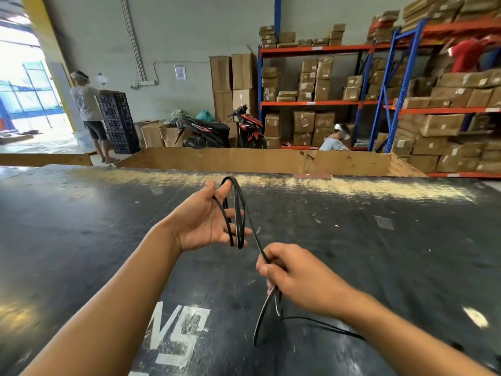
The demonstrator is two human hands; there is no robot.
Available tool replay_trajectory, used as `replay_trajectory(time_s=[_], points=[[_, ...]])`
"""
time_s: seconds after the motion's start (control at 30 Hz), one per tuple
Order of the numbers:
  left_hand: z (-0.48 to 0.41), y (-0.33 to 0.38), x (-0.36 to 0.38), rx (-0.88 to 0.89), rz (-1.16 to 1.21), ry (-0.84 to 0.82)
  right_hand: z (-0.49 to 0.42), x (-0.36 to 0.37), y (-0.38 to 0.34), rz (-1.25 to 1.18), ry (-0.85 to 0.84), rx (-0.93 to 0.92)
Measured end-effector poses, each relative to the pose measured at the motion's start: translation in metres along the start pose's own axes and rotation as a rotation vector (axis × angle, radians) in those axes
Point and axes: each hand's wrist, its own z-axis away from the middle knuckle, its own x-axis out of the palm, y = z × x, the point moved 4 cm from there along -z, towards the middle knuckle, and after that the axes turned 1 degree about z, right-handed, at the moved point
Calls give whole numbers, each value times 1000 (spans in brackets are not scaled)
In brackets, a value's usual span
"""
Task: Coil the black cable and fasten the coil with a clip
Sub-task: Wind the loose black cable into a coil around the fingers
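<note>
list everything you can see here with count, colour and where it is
black cable: one, black, looped over fingers of left hand, through right hand, down to table
table: one, black, white lettering, in front
cardboard bin: one, brown, behind table
scooters: two, black-red, far wall
racks: two, blue-orange, right, holding brown boxes
crates: one stack, dark, by doorway
other people: three, by crates, below racks, up on rack
left hand: one, open, carrying loops
right hand: one, gripping cable
</note>
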Motion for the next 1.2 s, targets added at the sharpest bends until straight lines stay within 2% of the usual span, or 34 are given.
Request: replay_trajectory(time_s=[0.17, 0.33, 0.47, 0.57, 0.7, 0.8, 0.93, 1.1, 1.2], points=[[3, 12, 12, 59, 28, -14, 6, 30, 3, -205, 49, 48], [9, 25, 13, 140, 110, -111, 11, 53, 4, -342, -76, 74], [20, 39, 23, 206, 159, -234, 11, 73, 11, -340, -200, 94], [28, 42, 35, 184, 156, -357, 5, 75, 17, -392, -237, 140], [43, 38, 52, 118, 188, -612, -15, 58, 29, -412, -188, 143], [54, 28, 64, 69, 87, -690, -37, 28, 45, -253, -44, 109], [65, -1, 71, -63, -74, -744, -56, -23, 50, 121, 59, 52], [61, -46, 62, -342, -215, -656, -69, -76, 23, 414, 60, -31], [51, -60, 47, -437, -327, -529, -71, -95, 10, 555, 68, -80]])
